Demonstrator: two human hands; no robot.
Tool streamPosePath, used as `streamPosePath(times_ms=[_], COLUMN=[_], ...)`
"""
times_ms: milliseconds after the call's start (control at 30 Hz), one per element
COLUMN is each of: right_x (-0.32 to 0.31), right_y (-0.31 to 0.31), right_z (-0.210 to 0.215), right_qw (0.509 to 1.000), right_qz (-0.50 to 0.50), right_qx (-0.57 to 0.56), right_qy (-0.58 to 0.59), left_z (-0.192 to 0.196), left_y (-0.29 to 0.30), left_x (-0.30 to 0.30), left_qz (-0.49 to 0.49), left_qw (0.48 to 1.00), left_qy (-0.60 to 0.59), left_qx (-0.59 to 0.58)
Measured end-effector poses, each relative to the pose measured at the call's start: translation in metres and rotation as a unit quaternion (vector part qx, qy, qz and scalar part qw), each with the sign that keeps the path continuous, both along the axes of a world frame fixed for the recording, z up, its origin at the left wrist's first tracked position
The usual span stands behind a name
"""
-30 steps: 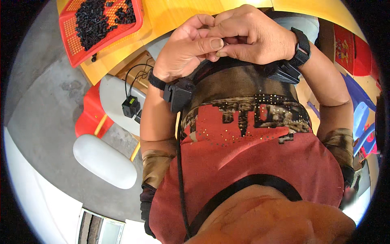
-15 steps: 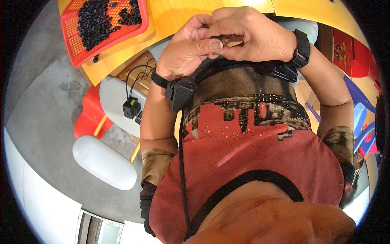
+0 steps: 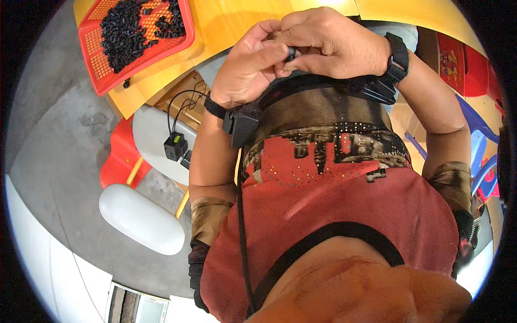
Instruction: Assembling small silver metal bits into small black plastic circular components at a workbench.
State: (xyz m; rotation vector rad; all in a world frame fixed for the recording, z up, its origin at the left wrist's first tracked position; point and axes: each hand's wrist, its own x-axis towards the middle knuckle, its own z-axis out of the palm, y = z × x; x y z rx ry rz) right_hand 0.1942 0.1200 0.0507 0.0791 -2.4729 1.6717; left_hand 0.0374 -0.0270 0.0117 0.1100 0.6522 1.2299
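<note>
Both hands meet over my lap at the table's near edge. Between the thumb and fingers of my left hand (image 3: 253,62) and the pinched fingertips of my right hand (image 3: 331,46) sits a small black part (image 3: 291,54), round as far as it shows. Fingers cover most of it, so its exact kind stays hidden. Up and to the left, a red plastic basket (image 3: 189,39) on the table holds many small black parts (image 3: 125,37) of a similar look. One loose black piece (image 3: 126,83) lies just outside the basket's near side.
The yellow table (image 3: 215,21) runs across the top. At left stand a pale-seated chair (image 3: 141,218) with yellow legs and a small black box (image 3: 175,145) with cables. Blue plastic chairs (image 3: 479,145) and a red item (image 3: 466,70) are at the right.
My left thumb has shifted slightly up and bent, and the black part between my fingers shows more. Both hands stay together in nearly the same place.
</note>
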Motion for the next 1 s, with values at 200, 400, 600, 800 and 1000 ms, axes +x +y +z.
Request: streamPosePath(times_ms=[200,400,600,800,1000], right_x=[0.000,-0.005,-0.005,-0.022,-0.031], right_y=[0.003,0.006,-0.001,0.006,0.002], right_z=[0.001,0.015,-0.003,0.026,0.007], right_qw=[1.000,0.995,0.998,0.990,0.964], right_qz=[0.007,0.042,0.022,-0.137,-0.199], right_qx=[0.026,-0.052,-0.058,0.028,0.142], right_qy=[-0.003,-0.079,0.012,0.006,0.102], left_z=[-0.017,0.004,0.009,0.003,0.012], left_y=[-0.004,-0.002,-0.005,0.006,0.013], left_x=[-0.014,0.000,0.010,-0.005,-0.002], left_qz=[-0.051,-0.031,0.025,0.100,0.141], left_qw=[0.996,0.999,0.999,0.991,0.988], left_qy=[-0.069,0.007,0.018,-0.051,-0.025], left_qx=[0.033,0.041,-0.028,0.080,0.053])
